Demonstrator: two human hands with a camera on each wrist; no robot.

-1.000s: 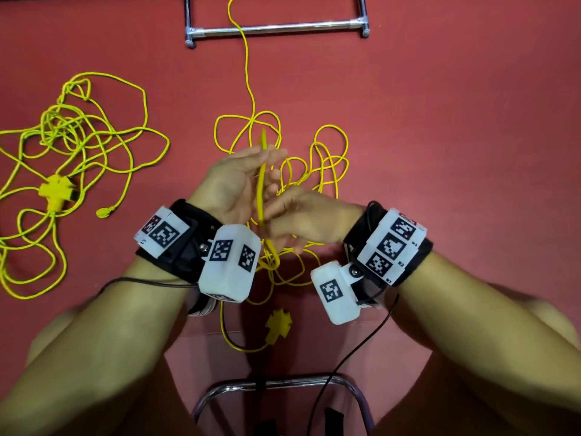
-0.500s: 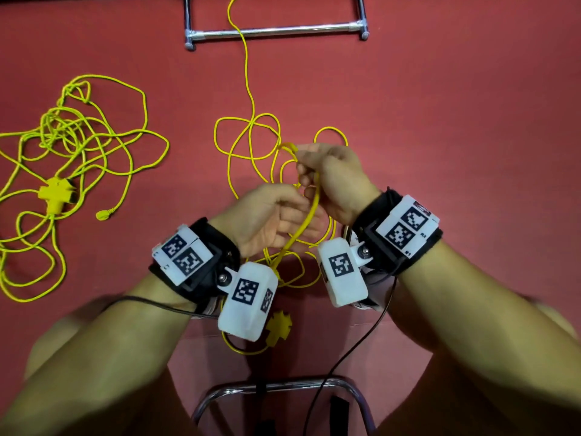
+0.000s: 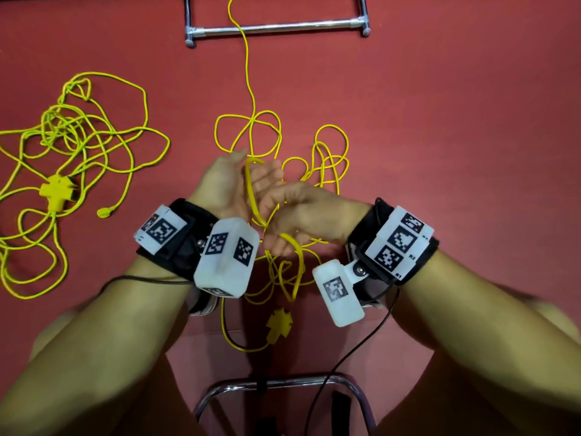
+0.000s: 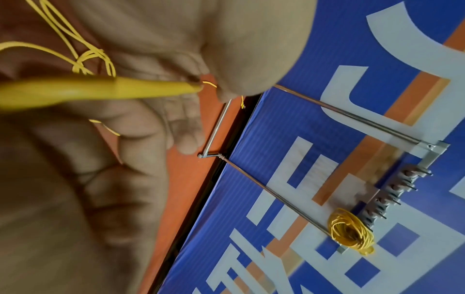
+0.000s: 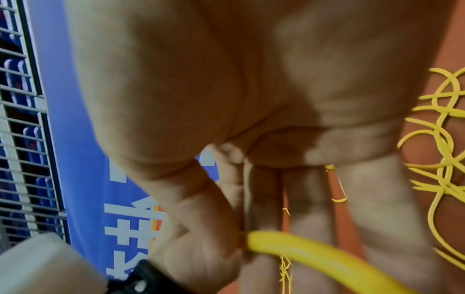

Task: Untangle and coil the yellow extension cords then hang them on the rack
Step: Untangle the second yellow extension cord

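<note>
head cam top-down, wrist cams close-up, shared cord (image 3: 251, 190)

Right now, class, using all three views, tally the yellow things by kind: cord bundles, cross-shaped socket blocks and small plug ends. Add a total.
Cord bundles: 3 (loose tangle, half-coiled cord, hung coil)
Cross-shaped socket blocks: 2 (left block, near block)
Small plug ends: 1 (plug end)
Total: 6
</note>
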